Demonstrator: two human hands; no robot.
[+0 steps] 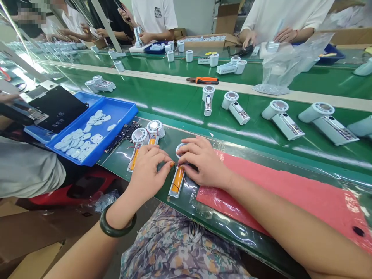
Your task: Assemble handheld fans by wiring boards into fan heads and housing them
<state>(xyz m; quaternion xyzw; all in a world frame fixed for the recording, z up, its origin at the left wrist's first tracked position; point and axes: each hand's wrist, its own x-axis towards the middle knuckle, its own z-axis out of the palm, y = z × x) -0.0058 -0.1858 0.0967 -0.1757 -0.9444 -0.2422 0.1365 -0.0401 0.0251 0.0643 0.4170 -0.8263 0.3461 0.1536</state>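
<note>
An opened handheld fan lies in front of me, an orange battery (176, 180) and thin wires in its white handle (171, 192). My right hand (205, 162) curls over its round head (180, 148), covering most of it, with the thumb at the top of the handle. From the left, my left hand (151, 168) reaches in, thumb and forefinger closed at the joint of head and handle; whatever is between those fingertips is too small to make out. Beside that hand are two more opened fans (140, 136) with orange batteries, partly hidden by it.
A blue tray (109, 133) of small white plastic parts stands left, beside dark circuit boards (123, 135). Red sheeting (276, 190) lies under my right forearm. Several fans (283, 118) rest on the green belt (180, 102), with orange-handled pliers (203, 80) beyond. Co-workers (157, 19) sit opposite.
</note>
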